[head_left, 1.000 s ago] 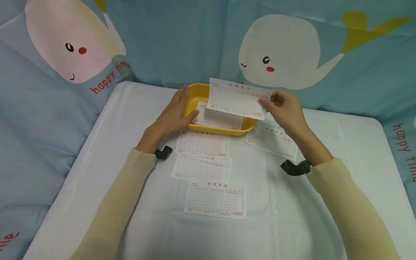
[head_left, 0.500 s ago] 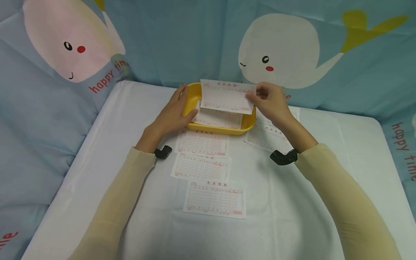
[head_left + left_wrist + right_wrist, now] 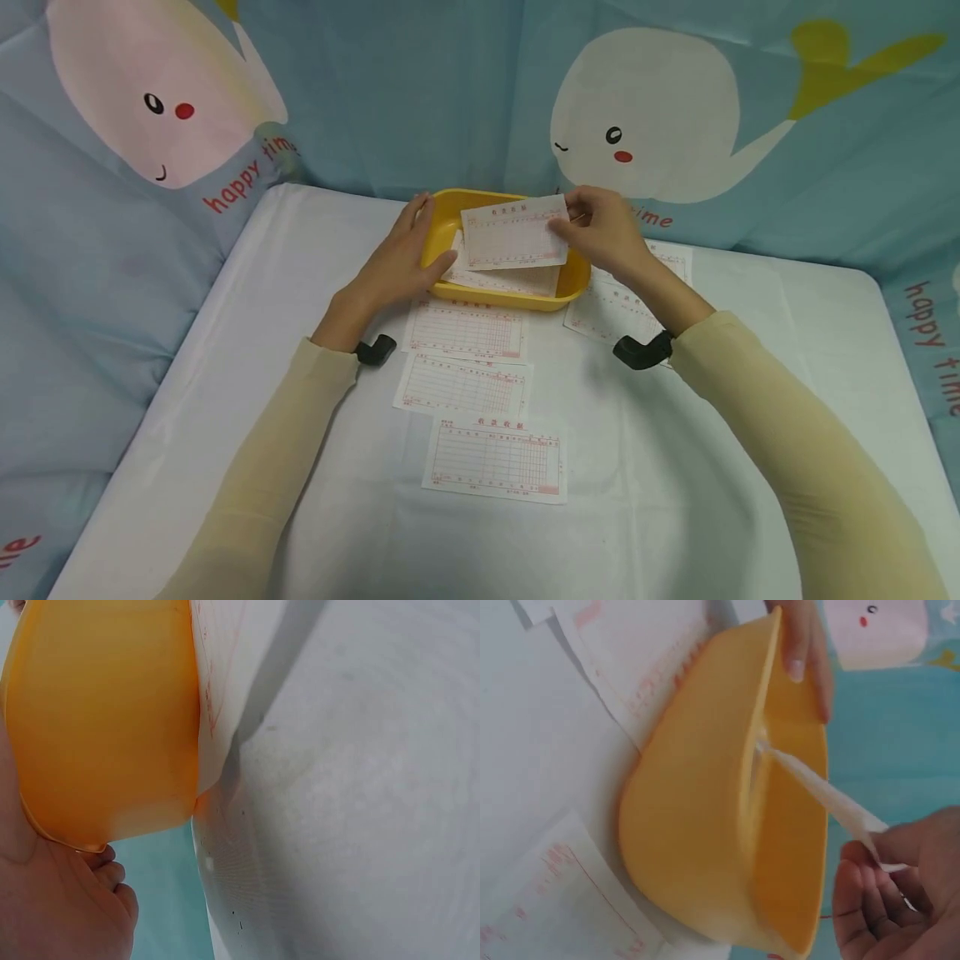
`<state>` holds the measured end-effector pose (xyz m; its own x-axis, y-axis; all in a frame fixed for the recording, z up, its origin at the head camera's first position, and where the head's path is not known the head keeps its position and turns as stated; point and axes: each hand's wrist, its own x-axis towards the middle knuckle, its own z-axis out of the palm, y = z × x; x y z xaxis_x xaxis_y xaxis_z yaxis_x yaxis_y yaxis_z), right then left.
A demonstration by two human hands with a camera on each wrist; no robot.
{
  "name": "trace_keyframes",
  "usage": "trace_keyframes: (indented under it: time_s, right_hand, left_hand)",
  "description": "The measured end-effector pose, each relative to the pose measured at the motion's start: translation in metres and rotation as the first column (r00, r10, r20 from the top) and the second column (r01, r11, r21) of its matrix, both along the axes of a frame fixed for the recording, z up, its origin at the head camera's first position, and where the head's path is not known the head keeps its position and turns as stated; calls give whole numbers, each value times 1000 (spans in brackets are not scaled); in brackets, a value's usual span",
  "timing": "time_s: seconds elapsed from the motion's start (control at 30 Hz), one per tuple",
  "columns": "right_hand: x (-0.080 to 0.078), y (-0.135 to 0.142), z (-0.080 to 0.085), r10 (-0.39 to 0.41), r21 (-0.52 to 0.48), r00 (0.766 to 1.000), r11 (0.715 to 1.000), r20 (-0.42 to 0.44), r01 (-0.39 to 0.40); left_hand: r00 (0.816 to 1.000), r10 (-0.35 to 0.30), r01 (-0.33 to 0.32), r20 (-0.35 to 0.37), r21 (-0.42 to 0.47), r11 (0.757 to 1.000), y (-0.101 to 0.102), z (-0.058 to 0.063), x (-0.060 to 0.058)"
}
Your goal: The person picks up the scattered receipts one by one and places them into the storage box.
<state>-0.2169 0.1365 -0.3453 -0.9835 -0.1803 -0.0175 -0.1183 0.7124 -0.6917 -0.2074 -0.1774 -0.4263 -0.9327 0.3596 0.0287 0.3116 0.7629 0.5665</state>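
My right hand [image 3: 607,229] pinches the right edge of a receipt slip [image 3: 513,237] between thumb and fingers. This slip is tilted over the yellow plastic tray [image 3: 510,298], above another receipt slip [image 3: 540,279] lying inside. In the right wrist view, the held slip [image 3: 829,799] slants down into the tray, seen nearly edge-on. At the tray's left end my left hand [image 3: 397,254] grips the rim, thumb over the front edge and fingers along the outer side. The left wrist view has the tray's outer wall [image 3: 105,712] close up, with curled fingertips [image 3: 124,896] beside it.
In front of the tray lie three receipt slips in a column: an upper one [image 3: 468,329], a middle one [image 3: 461,387] and a lower one [image 3: 495,458]. More slips [image 3: 615,312] lie right of the tray, partly under the right forearm. A whale-print curtain [image 3: 420,100] hangs behind the white table [image 3: 570,550].
My right hand has moved left, bringing its receipt slip further over the tray and lower, with the slip's right side now turned up. The left hand and tray stay in place.
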Motion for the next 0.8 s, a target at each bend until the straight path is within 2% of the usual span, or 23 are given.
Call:
trace_keyframes:
  time_s: [0.17, 0.27, 0.8]
  right_hand:
    - [-8, -7, 2, 69, 90, 997, 994, -33, -66]
    - [-11, -10, 2, 90, 101, 996, 991, -29, -87]
    - [-11, -12, 2, 87, 161, 996, 983, 7, -87]
  left_hand:
    - [1000, 2, -2, 7, 4, 1000, 0, 0, 0]
    - [1000, 12, -12, 17, 1, 1000, 0, 0, 1]
    - [1000, 15, -15, 14, -10, 1000, 2, 1, 0]
